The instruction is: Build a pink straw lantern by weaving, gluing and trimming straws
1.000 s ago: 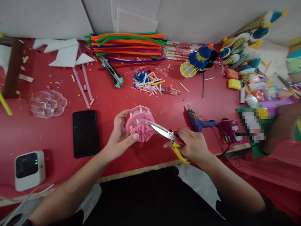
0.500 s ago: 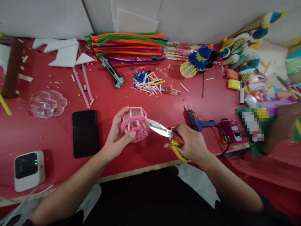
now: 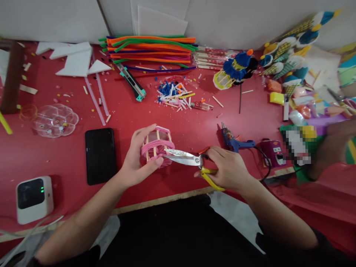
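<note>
My left hand [image 3: 136, 157] is wrapped round a small pink craft cage [image 3: 159, 143], built of thin wooden sticks with pink strips round it. In my right hand [image 3: 226, 167] is a pair of scissors [image 3: 185, 158] with yellow and red handles. Their blades point left, slightly parted, and the tips overlap the cage's lower right side near my left thumb. Whether the tips touch the cage I cannot tell. Part of the cage is hidden behind the blades and my left fingers.
Around my hands on the red table lie a black phone [image 3: 100, 155], a blue glue gun [image 3: 235, 140], a utility knife [image 3: 131, 82], a scrap pile [image 3: 175, 94] and pipe cleaners [image 3: 151, 50]. A white device [image 3: 35, 200] stands left. At right is another person's arm [image 3: 330, 148].
The scissors have shifted a little left and down, from the cage's upper right rim to its lower side. My left hand has tilted the cage slightly.
</note>
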